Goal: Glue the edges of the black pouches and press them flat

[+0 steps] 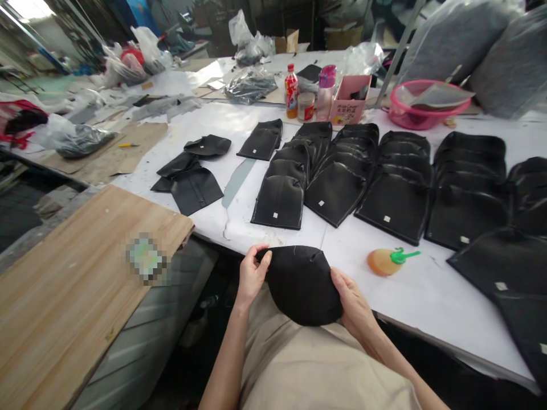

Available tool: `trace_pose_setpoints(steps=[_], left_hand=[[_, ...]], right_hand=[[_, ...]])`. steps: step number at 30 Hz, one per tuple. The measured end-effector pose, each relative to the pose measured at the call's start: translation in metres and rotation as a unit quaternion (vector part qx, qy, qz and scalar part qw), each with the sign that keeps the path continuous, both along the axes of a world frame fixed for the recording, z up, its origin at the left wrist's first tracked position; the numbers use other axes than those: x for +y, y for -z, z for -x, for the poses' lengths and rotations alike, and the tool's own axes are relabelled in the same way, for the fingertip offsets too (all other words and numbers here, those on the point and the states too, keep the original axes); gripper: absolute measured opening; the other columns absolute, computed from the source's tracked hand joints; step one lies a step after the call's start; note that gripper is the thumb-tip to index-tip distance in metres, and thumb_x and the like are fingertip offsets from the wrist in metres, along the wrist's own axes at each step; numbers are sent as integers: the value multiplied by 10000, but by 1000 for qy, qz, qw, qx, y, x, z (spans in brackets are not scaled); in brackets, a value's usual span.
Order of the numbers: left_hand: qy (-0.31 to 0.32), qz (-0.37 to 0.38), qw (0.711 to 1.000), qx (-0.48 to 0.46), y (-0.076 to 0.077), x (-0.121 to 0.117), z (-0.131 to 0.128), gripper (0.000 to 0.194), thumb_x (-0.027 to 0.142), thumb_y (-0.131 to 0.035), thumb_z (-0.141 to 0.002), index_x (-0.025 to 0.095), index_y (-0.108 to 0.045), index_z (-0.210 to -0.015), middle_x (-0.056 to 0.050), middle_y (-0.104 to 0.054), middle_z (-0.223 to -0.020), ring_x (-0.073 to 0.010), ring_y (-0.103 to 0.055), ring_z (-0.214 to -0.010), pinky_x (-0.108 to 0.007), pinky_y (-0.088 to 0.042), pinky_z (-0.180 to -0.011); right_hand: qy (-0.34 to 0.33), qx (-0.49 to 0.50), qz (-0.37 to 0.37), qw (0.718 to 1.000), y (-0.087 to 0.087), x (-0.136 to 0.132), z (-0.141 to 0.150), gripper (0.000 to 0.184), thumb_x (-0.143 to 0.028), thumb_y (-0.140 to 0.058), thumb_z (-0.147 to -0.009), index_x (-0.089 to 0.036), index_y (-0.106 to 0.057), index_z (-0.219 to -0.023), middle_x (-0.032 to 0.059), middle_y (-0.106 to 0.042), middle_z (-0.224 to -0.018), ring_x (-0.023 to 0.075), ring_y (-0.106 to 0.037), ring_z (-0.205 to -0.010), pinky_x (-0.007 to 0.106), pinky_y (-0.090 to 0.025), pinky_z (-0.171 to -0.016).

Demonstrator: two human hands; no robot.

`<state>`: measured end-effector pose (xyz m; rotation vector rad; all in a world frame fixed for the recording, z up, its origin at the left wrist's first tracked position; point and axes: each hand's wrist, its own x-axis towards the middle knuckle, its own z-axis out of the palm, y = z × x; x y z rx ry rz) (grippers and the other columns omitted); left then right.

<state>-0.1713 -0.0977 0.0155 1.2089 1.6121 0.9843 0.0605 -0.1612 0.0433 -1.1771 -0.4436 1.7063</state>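
Note:
Between my two hands a black rounded piece of fabric or leather (pixel 301 285) is held up over my lap, by the table's front edge. My left hand (pixel 254 272) pinches its upper left corner between thumb and fingers. On the opposite side, my right hand (pixel 351 293) grips the edge, thumb on top and fingers partly hidden behind. Beyond it, overlapping black pieces (pixel 280 199) with small white labels lie in rows on the white table (pixel 342 245). Right of my hands rests an orange squeeze bottle (pixel 383 262) with a green cap.
Several loose black pieces (pixel 197 188) lie at the left of the table. A wooden board (pixel 85 285) juts in at lower left. Farther back stand a red-labelled drink bottle (pixel 291 91), a pink box (pixel 351 99) and a pink basin (pixel 427 117).

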Motion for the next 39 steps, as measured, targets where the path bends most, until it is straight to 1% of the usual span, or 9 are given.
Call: trace_pose_setpoints(steps=[7, 10, 14, 16, 20, 23, 32, 36, 39], left_hand=[[37, -41, 995, 86, 6, -16, -5, 321, 450, -638, -954, 210, -710, -1155, -78, -699, -1172, -131, -643, -707, -260, -533, -639], [56, -63, 988, 131, 8, -21, -9, 276, 394, -625, -969, 219, -686, -1173, -89, -662, -1217, -190, -696, -923, -273, -579, -696], [48, -130, 955, 261, -6, -32, -22, 237, 331, -648, -958, 216, -689, -1162, -120, -621, -1286, -276, -623, -1202, -386, -585, -922], [54, -141, 954, 259, -20, -39, -29, 204, 337, -629, -977, 216, -692, -1128, -106, -650, -1207, -256, -645, -1133, -367, -580, -897], [135, -83, 978, 133, -48, -51, -45, 211, 394, -669, -958, 209, -687, -1058, -36, -686, -963, -156, -663, -790, -242, -534, -642], [145, -68, 980, 122, -58, -55, -52, 144, 343, -681, -941, 203, -689, -973, -24, -697, -916, -151, -666, -757, -242, -527, -672], [163, -99, 962, 197, -51, -50, -54, 199, 165, -537, -934, 203, -676, -798, -34, -697, -803, -159, -653, -714, -267, -498, -697], [145, -106, 966, 187, -44, -50, -53, 158, 150, -553, -898, 202, -641, -777, -12, -659, -766, -146, -628, -696, -255, -471, -694], [74, -80, 986, 127, -41, -52, -38, 112, 214, -554, -927, 205, -621, -838, 15, -612, -746, -129, -592, -682, -232, -452, -663]], right_hand=[[-41, 5, 29, 999, -11, 2, 2, 374, -548, -842, -783, -210, -683, -761, -19, -597, -697, 124, -485, -640, 213, -413, -585], [-71, 25, 41, 996, -12, 4, 2, 373, -518, -866, -760, -203, -669, -781, -36, -545, -659, 93, -423, -576, 195, -325, -522], [-89, 31, 41, 995, -13, 7, 4, 375, -501, -879, -746, -198, -664, -790, -27, -560, -683, 91, -446, -589, 192, -340, -541], [-79, 20, 42, 996, -14, 7, 6, 383, -510, -882, -738, -200, -663, -783, -28, -562, -683, 92, -452, -589, 193, -348, -539], [-65, -15, 10, 998, -15, 6, 10, 365, -518, -865, -762, -204, -681, -797, -36, -551, -680, 89, -430, -589, 192, -350, -536], [-71, -30, 0, 997, -14, 4, 12, 356, -521, -848, -783, -206, -682, -806, -29, -568, -712, 97, -447, -614, 198, -376, -556], [-98, -43, -15, 994, -11, 2, 11, 375, -578, -790, -827, -216, -695, -817, -7, -592, -761, 158, -541, -722, 264, -489, -681], [-82, -76, -24, 993, -4, 1, 10, 358, -557, -753, -865, -219, -658, -796, -29, -549, -724, 135, -475, -662, 245, -434, -621], [-24, -86, -20, 996, -1, 2, 3, 330, -503, -744, -873, -226, -612, -751, -48, -496, -665, 124, -399, -608, 237, -355, -556]])
